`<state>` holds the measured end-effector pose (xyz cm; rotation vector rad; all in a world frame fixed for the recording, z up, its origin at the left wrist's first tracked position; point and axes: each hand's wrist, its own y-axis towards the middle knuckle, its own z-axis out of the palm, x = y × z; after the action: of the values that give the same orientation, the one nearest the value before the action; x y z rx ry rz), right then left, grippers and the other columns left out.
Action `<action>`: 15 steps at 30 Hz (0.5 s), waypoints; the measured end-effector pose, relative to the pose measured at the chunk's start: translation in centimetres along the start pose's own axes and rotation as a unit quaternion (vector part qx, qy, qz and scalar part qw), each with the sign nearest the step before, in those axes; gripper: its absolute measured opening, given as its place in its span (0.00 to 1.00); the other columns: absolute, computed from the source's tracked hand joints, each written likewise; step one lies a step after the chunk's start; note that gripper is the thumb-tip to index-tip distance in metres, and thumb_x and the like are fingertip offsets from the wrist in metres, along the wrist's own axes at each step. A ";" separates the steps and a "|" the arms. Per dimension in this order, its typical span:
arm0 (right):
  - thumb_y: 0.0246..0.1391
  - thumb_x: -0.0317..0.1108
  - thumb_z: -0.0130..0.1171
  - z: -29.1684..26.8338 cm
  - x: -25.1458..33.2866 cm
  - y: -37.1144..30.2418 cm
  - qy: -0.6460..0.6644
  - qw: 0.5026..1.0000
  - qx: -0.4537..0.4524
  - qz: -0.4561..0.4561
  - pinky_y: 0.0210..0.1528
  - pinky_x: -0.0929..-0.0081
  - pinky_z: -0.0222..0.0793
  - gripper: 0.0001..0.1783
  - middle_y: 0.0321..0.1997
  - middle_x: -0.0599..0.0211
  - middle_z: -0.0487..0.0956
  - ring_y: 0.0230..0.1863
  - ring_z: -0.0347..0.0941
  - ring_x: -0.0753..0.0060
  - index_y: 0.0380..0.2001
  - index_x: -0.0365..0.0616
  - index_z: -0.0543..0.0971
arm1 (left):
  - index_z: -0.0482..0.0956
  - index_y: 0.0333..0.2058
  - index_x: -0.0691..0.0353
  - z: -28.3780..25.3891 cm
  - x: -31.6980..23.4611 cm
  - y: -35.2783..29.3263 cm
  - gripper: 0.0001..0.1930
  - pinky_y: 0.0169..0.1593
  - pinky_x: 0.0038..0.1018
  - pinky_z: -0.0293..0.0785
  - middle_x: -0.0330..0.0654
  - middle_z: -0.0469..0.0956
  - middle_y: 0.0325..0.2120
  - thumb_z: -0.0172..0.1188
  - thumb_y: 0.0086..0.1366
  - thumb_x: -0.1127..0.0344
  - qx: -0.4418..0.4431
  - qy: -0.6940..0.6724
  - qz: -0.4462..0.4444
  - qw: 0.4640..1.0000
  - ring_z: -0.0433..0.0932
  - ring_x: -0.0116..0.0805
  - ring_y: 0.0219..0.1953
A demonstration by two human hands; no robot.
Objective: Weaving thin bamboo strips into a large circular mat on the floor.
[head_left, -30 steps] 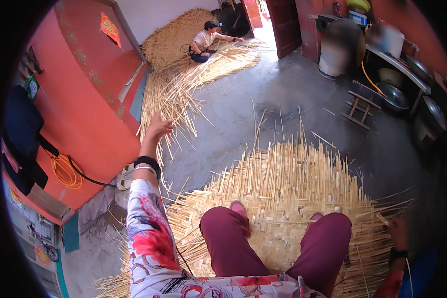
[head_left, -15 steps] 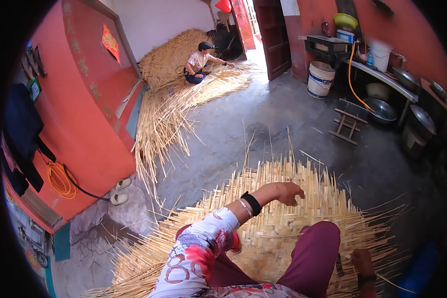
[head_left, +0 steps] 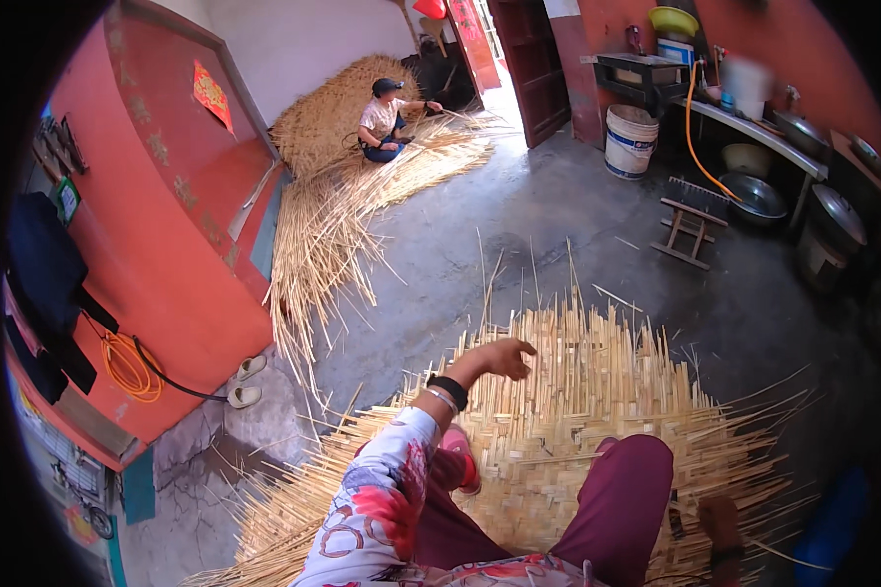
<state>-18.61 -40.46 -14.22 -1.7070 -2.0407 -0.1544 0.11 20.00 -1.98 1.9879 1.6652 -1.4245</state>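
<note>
A large mat of woven split-bamboo strips (head_left: 558, 430) spreads beneath me, its loose strip ends sticking out all round. My left hand (head_left: 508, 359) hovers over the mat's far left part, fingers loosely bent and apart, with nothing seen in them. A black band and a bracelet circle that wrist. Low at the right, in shadow, my right hand (head_left: 718, 519) is closed beside my knee, over the mat's right edge. A short dark object (head_left: 675, 514) is close to it; whether the fingers hold it is unclear.
A person (head_left: 382, 122) sits at the back among long loose strips (head_left: 323, 245). To the right stand a small wooden stool (head_left: 690, 233), a white bucket (head_left: 630, 142) and a metal basin (head_left: 754, 196). Pale slippers (head_left: 246, 382) lie left, near a coiled orange hose (head_left: 130, 367).
My left hand has moved left and slightly away from me over the mat. My right hand stays by the knee. At the back, the person's head and outstretched arm have shifted.
</note>
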 end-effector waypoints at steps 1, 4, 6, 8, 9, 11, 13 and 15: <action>0.39 0.30 0.63 -0.3 0.3 0.2 -0.031 0.999 -0.013 -0.017 0.39 0.57 0.73 0.02 0.23 0.57 0.79 0.30 0.77 0.50 0.20 0.45 0.82 | 0.69 0.57 0.68 -2.6 1.4 -1.0 0.29 0.35 0.30 0.78 0.50 0.83 0.30 0.65 0.59 0.65 -0.063 0.012 0.004 0.998 0.82 0.35 0.31; 0.37 0.30 0.62 -1.1 -0.4 -0.2 -0.029 0.994 -0.082 -0.067 0.38 0.56 0.72 0.02 0.23 0.57 0.78 0.30 0.76 0.51 0.18 0.44 0.81 | 0.62 0.61 0.66 -8.6 1.4 -5.6 0.29 0.37 0.28 0.77 0.49 0.82 0.39 0.60 0.63 0.66 -0.175 -0.020 -0.114 0.978 0.83 0.36 0.39; 0.38 0.30 0.61 -0.5 -1.2 0.4 -0.006 0.995 -0.081 -0.062 0.34 0.58 0.72 0.03 0.20 0.58 0.77 0.27 0.76 0.53 0.17 0.42 0.80 | 0.60 0.62 0.68 -12.3 3.3 -9.0 0.31 0.37 0.31 0.78 0.52 0.83 0.37 0.61 0.63 0.66 -0.247 -0.128 -0.141 0.950 0.83 0.39 0.36; 0.39 0.29 0.59 -0.1 -1.4 0.8 0.017 0.995 -0.078 -0.055 0.31 0.61 0.72 0.05 0.18 0.58 0.76 0.23 0.76 0.56 0.17 0.40 0.79 | 0.58 0.63 0.67 -14.3 4.3 -11.6 0.31 0.36 0.33 0.77 0.53 0.82 0.38 0.60 0.64 0.65 -0.277 -0.179 -0.155 0.931 0.84 0.40 0.36; 0.39 0.29 0.59 -0.4 -0.9 1.4 0.025 0.997 -0.056 -0.047 0.31 0.61 0.72 0.04 0.17 0.57 0.76 0.24 0.76 0.54 0.17 0.40 0.79 | 0.58 0.63 0.67 -15.2 4.9 -12.7 0.31 0.36 0.33 0.77 0.53 0.82 0.38 0.60 0.64 0.65 -0.281 -0.180 -0.157 0.929 0.84 0.40 0.36; 0.38 0.28 0.59 -0.8 0.3 2.4 0.031 0.998 -0.033 -0.045 0.32 0.61 0.72 0.04 0.17 0.56 0.76 0.25 0.76 0.53 0.16 0.40 0.78 | 0.57 0.63 0.66 -16.6 5.9 -14.5 0.32 0.35 0.32 0.76 0.53 0.82 0.37 0.60 0.64 0.65 -0.325 -0.179 -0.187 0.910 0.84 0.39 0.35; 0.38 0.28 0.59 -1.7 2.6 2.9 0.002 0.995 -0.065 -0.069 0.32 0.61 0.72 0.04 0.16 0.56 0.75 0.24 0.77 0.54 0.16 0.40 0.78 | 0.56 0.64 0.66 -17.6 6.6 -16.0 0.33 0.35 0.32 0.76 0.53 0.82 0.36 0.61 0.64 0.65 -0.352 -0.178 -0.199 0.897 0.84 0.39 0.34; 0.38 0.28 0.59 -2.0 3.2 3.2 0.000 0.997 -0.051 -0.066 0.32 0.61 0.72 0.04 0.16 0.56 0.75 0.24 0.76 0.54 0.16 0.40 0.77 | 0.53 0.65 0.67 -18.6 7.1 -16.9 0.35 0.32 0.30 0.76 0.52 0.82 0.35 0.61 0.63 0.67 -0.381 -0.184 -0.208 0.882 0.84 0.38 0.33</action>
<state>-15.36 -37.64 -11.81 -1.6304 -2.1800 -0.3062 -4.70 42.94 9.51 0.9121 2.0824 -0.9141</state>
